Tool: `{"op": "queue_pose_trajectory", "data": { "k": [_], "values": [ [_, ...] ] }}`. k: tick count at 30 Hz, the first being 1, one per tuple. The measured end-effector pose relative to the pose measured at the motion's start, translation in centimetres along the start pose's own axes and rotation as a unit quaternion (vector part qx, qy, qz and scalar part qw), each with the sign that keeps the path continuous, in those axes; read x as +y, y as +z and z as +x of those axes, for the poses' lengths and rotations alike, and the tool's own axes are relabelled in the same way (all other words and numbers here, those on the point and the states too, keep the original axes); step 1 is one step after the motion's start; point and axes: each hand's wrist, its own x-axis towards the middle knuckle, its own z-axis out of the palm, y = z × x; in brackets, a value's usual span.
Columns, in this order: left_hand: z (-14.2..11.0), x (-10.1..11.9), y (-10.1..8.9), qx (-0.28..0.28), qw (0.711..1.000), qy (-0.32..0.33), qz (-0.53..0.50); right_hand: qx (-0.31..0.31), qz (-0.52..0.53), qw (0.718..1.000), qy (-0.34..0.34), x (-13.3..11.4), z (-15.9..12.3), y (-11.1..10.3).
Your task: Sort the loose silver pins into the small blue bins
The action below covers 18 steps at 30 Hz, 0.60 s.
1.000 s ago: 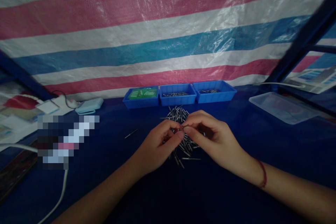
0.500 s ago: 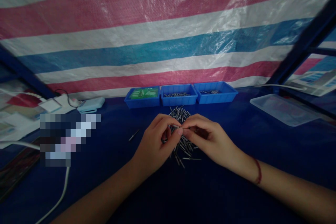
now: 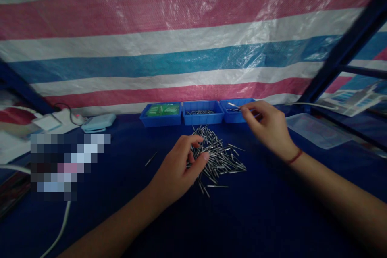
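My right hand [image 3: 269, 127] pinches one blind rivet [image 3: 233, 105] between thumb and fingertips. It holds the rivet over the right blue bin [image 3: 232, 118], where more slim metal pieces lie. My left hand [image 3: 179, 163] rests at the left side of a loose pile of blind rivets [image 3: 219, 157] on the dark blue table. Its thumb and forefinger are apart with nothing visible between them, and it covers part of the pile. A single rivet [image 3: 150, 159] lies alone to the left.
The middle blue bin [image 3: 202, 119] holds similar metal pieces; the left blue bin [image 3: 161, 121] holds a green packet [image 3: 163, 109]. A clear plastic lid [image 3: 317, 131] lies at right. A light blue case [image 3: 99, 122], a white cable [image 3: 65, 221] and a blurred-out patch are at left.
My hands were together over the pile. The right hand has moved away, up and right, to the right bin with a rivet. The left hand stays by the pile, its fingertips now apart.
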Motion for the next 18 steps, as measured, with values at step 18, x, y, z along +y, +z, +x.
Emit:
{"op": "queue_pose_trajectory", "data": {
  "k": [18],
  "values": [
    [1.6,-4.4,-9.0,-0.197,0.905,-0.232,0.296,-0.109,-0.086,0.990,-0.015,1.1,-1.1,1.1]
  ]
}}
